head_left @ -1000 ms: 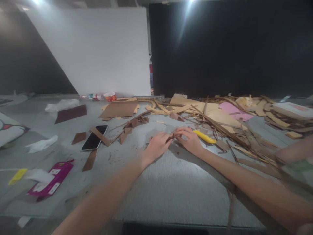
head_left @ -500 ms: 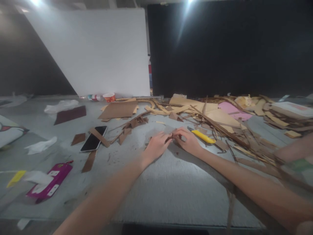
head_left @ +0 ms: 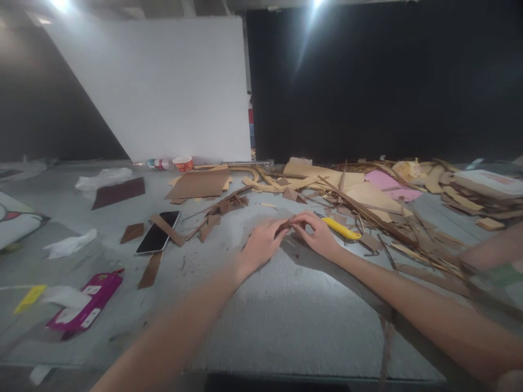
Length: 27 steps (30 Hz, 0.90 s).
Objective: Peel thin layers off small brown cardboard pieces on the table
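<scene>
Near the middle of the table (head_left: 265, 326), my left hand (head_left: 263, 240) and my right hand (head_left: 314, 233) meet fingertip to fingertip. Both are closed in a pinch on a small brown piece (head_left: 290, 224), mostly covered by the fingers. It looks like the brown sheet scraps lying around, but its exact shape is too small to tell. Just right of my right hand lies a yellow-handled cutter (head_left: 342, 228), its far end partly behind the hand. Brown scraps (head_left: 229, 204) lie beyond my left hand.
Brown and tan strips (head_left: 379, 220) heap up on the right, where another person's arm (head_left: 496, 247) shows. To the left are a phone (head_left: 157, 239) under a brown strip, a purple tissue pack (head_left: 87, 305) and crumpled tissue (head_left: 70, 243). A red paper cup (head_left: 183, 163) lies at the back.
My fingers have shifted very slightly around the small brown piece, which stays pinched between both hands. The whole view has drifted a touch; the things on the table lie as before.
</scene>
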Each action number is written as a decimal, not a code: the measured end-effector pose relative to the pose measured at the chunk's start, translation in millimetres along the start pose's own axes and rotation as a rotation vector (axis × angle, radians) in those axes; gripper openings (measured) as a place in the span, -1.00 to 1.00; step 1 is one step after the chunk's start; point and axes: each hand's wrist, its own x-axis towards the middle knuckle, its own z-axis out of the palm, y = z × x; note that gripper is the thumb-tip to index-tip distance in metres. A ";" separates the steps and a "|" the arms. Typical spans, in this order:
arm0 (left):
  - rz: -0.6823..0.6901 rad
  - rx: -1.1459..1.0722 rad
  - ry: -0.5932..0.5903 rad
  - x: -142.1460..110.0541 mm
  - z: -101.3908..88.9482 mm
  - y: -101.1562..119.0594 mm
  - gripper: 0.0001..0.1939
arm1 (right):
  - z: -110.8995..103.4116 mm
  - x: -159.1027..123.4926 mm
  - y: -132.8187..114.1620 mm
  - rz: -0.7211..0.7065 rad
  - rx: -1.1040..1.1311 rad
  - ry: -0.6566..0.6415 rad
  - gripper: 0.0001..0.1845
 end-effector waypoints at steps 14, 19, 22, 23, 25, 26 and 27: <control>-0.154 -0.101 -0.084 3.0 -1.4 1.0 -0.72 | 3.1 -2.8 6.4 -0.047 0.006 0.029 -0.83; -0.144 -0.100 -0.138 3.8 -9.3 8.5 -0.70 | 3.7 -3.0 6.0 -0.085 -0.014 0.046 -0.83; -0.143 -0.107 -0.155 4.6 -12.2 10.9 -0.69 | 4.6 -3.1 5.8 -0.061 -0.018 0.065 -0.85; -0.145 -0.105 -0.163 4.7 -12.5 11.1 -0.69 | 5.0 -3.2 5.9 -0.052 -0.018 0.070 -0.85; -0.144 -0.080 -0.176 4.4 -12.2 11.0 -0.67 | 5.6 -3.2 6.3 -0.044 -0.010 0.070 -0.85; -0.141 -0.055 -0.182 4.1 -11.6 10.7 -0.66 | 5.8 -3.2 6.6 -0.046 -0.002 0.059 -0.85; -0.138 -0.022 -0.189 3.8 -10.6 10.6 -0.65 | 5.7 -3.1 6.9 -0.050 0.010 0.046 -0.85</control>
